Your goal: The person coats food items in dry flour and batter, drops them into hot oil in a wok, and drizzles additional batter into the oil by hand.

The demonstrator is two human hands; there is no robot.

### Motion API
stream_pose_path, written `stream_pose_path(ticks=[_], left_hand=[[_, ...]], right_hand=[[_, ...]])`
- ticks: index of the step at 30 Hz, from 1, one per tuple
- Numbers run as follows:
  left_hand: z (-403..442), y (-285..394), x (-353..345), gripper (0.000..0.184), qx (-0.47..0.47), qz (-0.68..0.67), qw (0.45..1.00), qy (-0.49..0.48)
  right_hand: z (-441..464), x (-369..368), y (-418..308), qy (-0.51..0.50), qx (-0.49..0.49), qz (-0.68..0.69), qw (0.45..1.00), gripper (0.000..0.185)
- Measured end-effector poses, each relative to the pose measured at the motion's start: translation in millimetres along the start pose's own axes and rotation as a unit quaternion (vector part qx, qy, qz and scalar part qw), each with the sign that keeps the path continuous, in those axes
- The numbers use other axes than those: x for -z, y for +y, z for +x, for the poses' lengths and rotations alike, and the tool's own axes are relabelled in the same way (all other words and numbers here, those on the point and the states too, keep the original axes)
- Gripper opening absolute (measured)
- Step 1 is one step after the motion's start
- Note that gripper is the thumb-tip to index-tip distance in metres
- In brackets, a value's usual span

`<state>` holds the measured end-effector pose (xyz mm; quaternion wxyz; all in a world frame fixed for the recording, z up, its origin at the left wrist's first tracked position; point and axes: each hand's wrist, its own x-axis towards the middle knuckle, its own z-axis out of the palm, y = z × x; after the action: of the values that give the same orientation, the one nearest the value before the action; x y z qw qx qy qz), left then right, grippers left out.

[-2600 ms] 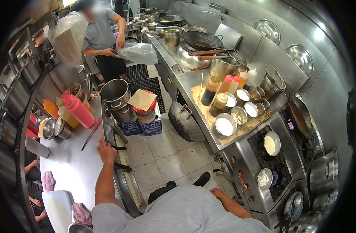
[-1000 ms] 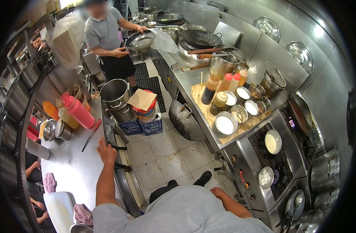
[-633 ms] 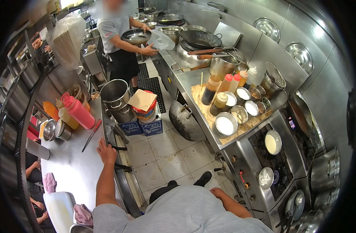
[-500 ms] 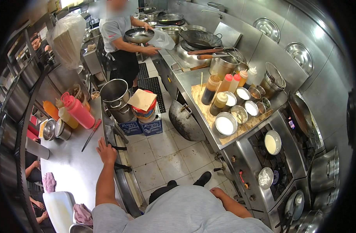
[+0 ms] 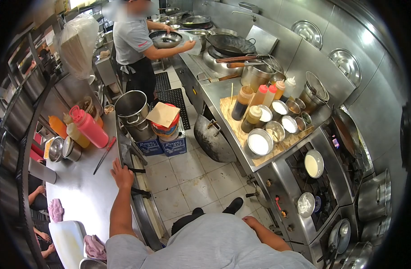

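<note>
Rests the left grip (image 5: pixel 123 175) palm-down at the edge of a long, shiny stainless-steel tabletop (image 5: pixel 82 181), with fingers loosely spread and nothing held between them. Has the right grip (image 5: pixel 249 220) lowered beside the grey-shirted torso (image 5: pixel 214 244), only partly in sight; cannot tell how far open or whether holding anything.

Just beside the left fingertips, flat on the same tabletop, a slim red-handled knife with a dark blade (image 5: pixel 105 154), untouched. Grouped beyond it, a large pink plastic squeeze bottle (image 5: pixel 89 127), a pale yellow squeeze bottle (image 5: pixel 78 135), an orange squeeze bottle (image 5: pixel 58 127) and a small round steel bowl (image 5: pixel 56 149). Nearer the body, a crumpled pink cloth (image 5: pixel 55 210) and a white rectangular board (image 5: pixel 67 244).

Past the tabletop's edge, a deep steel stockpot (image 5: pixel 132 109) next to a brown cardboard square (image 5: pixel 164 114) atop a bucket (image 5: pixel 166 129). Across the aisle, on a second steel tabletop (image 5: pixel 214 91), a pale wooden board (image 5: pixel 225 106) carrying squeeze bottles and steel bowls. On the stove (image 5: pixel 277 172), a round pan of cream-coloured liquid (image 5: pixel 314 164). Farther off, a co-worker in grey shirt and black apron (image 5: pixel 130 42), holding a shallow dark-lined metal pan (image 5: pixel 165 39).
</note>
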<state>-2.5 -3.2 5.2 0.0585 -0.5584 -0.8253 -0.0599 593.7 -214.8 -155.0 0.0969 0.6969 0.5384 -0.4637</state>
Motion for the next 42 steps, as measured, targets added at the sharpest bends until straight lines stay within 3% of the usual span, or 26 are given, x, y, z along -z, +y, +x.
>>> stream_pose_path(ticks=[27,42], left_hand=[[1.3,0.3,1.7,0.02,0.003,-0.001,1.0,0.005],[0.1,1.1,4.1,0.02,-0.002,-0.002,1.0,0.006]], right_hand=[[-2.8,-5.0,3.8,0.017,-0.015,0.046,0.999,0.037],[-1.3,-2.1,0.0,0.007,-0.016,0.007,1.0,0.038]])
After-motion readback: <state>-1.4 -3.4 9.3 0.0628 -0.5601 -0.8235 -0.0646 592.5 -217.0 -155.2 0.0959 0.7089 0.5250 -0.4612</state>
